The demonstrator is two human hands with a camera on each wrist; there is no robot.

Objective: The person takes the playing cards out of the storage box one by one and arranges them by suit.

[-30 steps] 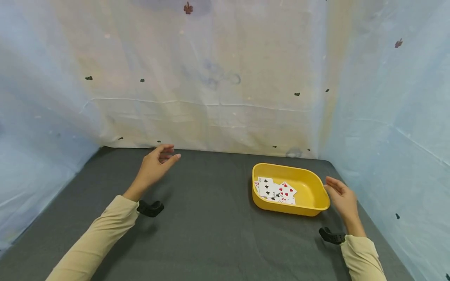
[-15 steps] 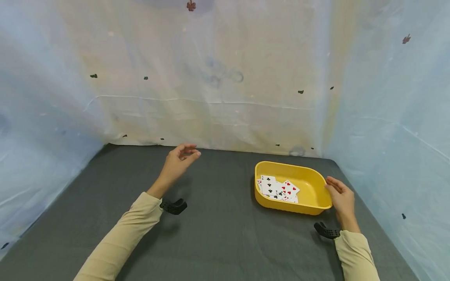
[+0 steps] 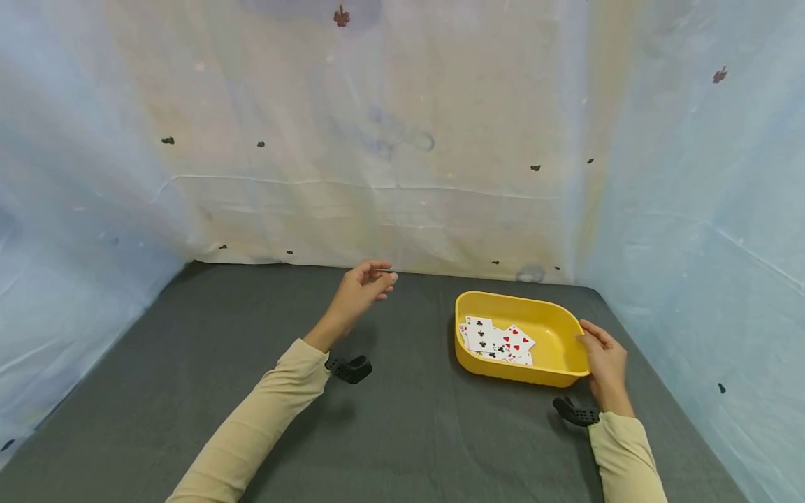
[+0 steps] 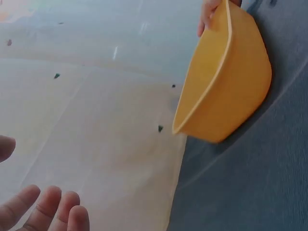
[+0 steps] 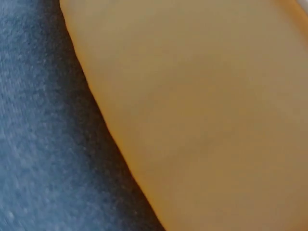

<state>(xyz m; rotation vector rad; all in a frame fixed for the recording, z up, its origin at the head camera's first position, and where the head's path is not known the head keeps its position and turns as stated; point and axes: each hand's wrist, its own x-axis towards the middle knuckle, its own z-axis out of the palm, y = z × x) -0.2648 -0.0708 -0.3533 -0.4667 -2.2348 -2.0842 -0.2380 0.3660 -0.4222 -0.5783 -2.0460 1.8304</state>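
Note:
A yellow plastic tub point(image 3: 553, 353) stands on the dark cloth. Several playing cards point(image 3: 483, 337), clubs and hearts showing face up, lie in its left part. My right hand point(image 3: 608, 363) grips the tub's right end, with the thumb over the rim. The tub's outer wall point(image 5: 202, 115) fills most of the right wrist view, and that hand is out of sight there. My left hand point(image 3: 357, 297) is raised to the left of the tub, holding nothing. Its fingers point(image 4: 45, 207) are spread apart from the thumb and relaxed in the left wrist view.
Dark grey cloth point(image 3: 402, 433) covers the table. Pale patterned sheets hang behind it point(image 3: 402, 140) and along both sides. The right sheet point(image 3: 711, 293) runs close beside my right arm. A black wrist mount point(image 3: 349, 369) sits on each wrist.
My left hand has moved right across the table towards the tub. The right hand has shifted slightly left, from beside the tub's right end onto its rim. The cards lie as before.

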